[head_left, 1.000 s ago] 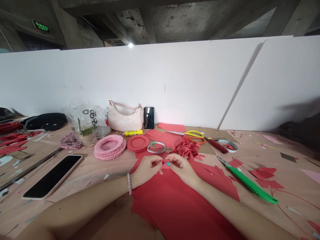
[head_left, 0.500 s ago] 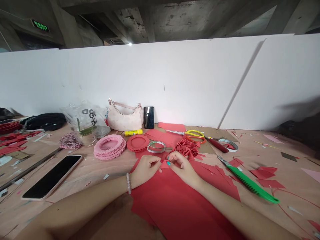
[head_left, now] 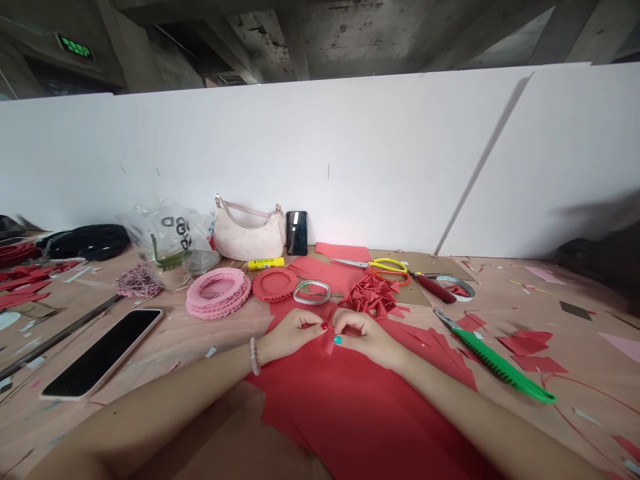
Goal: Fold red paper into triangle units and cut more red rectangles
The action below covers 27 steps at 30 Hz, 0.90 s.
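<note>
— Scrap of red paper (head_left: 329,345), small, between the two hands above the sheets. Fingers?

— Left hand (head_left: 287,335): thumb and forefinger drawn together near its left side. Right hand (head_left: 373,341): thumb and forefinger curved, thumb tip just beside its right side. Whether either is clamped on it, cannot tell.

— Underneath?

— Large flat red paper sheet (head_left: 370,413), other red sheets overlapping around it. Bracelet of round pale pink beads (head_left: 254,357) on the left wrist.

— Just past the fingertips?

— Heap of pointed, folded red paper pieces (head_left: 370,295), near the right hand. Behind it, metal scissors with yellow and orange handles (head_left: 390,261). Left of the heap, a flat red paper disc with scalloped rim (head_left: 274,285); farther left, stacked pink scalloped paper rings (head_left: 225,310).

— Outer ground?

— Right: green-handled cutter with metal tip (head_left: 493,357), lying aslant. Left: black-screened phone in a pale pink case (head_left: 105,353), lying flat. Back: pale pink handbag (head_left: 250,239), upright before a white panel (head_left: 370,160).
</note>
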Motion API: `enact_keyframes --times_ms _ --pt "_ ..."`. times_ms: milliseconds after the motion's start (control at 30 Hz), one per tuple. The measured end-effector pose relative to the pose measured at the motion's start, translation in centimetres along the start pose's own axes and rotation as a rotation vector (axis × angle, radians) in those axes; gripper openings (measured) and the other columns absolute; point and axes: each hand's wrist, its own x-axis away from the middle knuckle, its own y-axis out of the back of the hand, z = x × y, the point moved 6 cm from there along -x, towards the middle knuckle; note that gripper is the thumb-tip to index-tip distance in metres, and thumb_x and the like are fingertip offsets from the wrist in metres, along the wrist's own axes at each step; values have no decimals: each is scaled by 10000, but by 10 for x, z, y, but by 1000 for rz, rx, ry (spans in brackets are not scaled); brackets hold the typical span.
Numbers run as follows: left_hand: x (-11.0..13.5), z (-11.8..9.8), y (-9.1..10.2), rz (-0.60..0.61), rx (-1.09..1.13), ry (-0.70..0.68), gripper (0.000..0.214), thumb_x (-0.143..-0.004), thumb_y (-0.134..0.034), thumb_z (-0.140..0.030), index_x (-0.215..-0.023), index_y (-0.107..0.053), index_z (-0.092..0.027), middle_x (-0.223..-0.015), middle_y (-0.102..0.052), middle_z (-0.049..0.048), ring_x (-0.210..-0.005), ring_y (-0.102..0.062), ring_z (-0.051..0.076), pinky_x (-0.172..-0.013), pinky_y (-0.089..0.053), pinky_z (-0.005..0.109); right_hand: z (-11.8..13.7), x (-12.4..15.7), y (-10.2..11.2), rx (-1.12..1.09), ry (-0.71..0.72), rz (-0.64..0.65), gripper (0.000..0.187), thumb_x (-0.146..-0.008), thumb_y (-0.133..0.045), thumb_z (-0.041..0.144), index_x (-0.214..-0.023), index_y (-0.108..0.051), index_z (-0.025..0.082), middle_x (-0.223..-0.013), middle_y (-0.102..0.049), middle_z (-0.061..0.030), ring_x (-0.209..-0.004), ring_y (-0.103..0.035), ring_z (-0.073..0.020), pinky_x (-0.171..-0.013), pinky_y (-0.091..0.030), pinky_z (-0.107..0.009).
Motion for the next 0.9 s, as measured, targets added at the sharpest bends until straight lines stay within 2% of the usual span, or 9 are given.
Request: enact_keyframes --times_ms 100,200,400,567,767,900 --pt "0 0 3 -33 13 0 353 -825 -421 -353 -553 -459 -131 -551 -406 -20 -538 -366 89 -513 -300 200 -4 1 -3 -64 -48 -19 192 -763 -576 366 -698 -525 193 -735 -502 3 -678 -497 -136 -625 -409 -258" --pt "1 0 8 -123 -18 -8 326 -827 -420 -319 -559 -439 -135 -579 -418 -17 -560 -372 92 -531 -310 202 -9 1 -4 -116 -103 -124 169 -760 -578 361 -800 -495 219 -739 -485 27 -655 -476 -116 -593 -393 -232" --pt "7 -12 9 -245 -226 -96 295 -839 -398 -254 -580 -477 -138 -606 -481 -7 -596 -418 104 -580 -336 211 -19 1 2 -180 -170 -274 179 -689 -645 353 -692 -590 183 -721 -560 7 -699 -515 -143 -650 -400 -260" --pt "9 -14 7 -277 -310 -83 310 -840 -399 -257 -584 -525 -136 -569 -516 -12 -553 -431 99 -538 -324 203 -29 4 7 -254 -213 -365 243 -673 -655 397 -780 -652 178 -758 -625 -31 -717 -559 -172 -661 -431 -290" --pt "9 -12 8 -279 -245 -35 319 -834 -407 -235 -579 -573 -138 -604 -624 1 -577 -534 115 -557 -359 197 -28 5 6 -261 -212 -403 243 -658 -671 410 -722 -662 176 -748 -639 -39 -714 -564 -180 -661 -446 -302" --pt "9 -14 8 -283 -231 -43 311 -831 -414 -230 -591 -589 -139 -618 -643 3 -582 -552 119 -558 -369 198 -24 4 4 -226 -184 -400 236 -688 -642 413 -712 -640 178 -727 -627 -32 -690 -557 -170 -632 -443 -289"
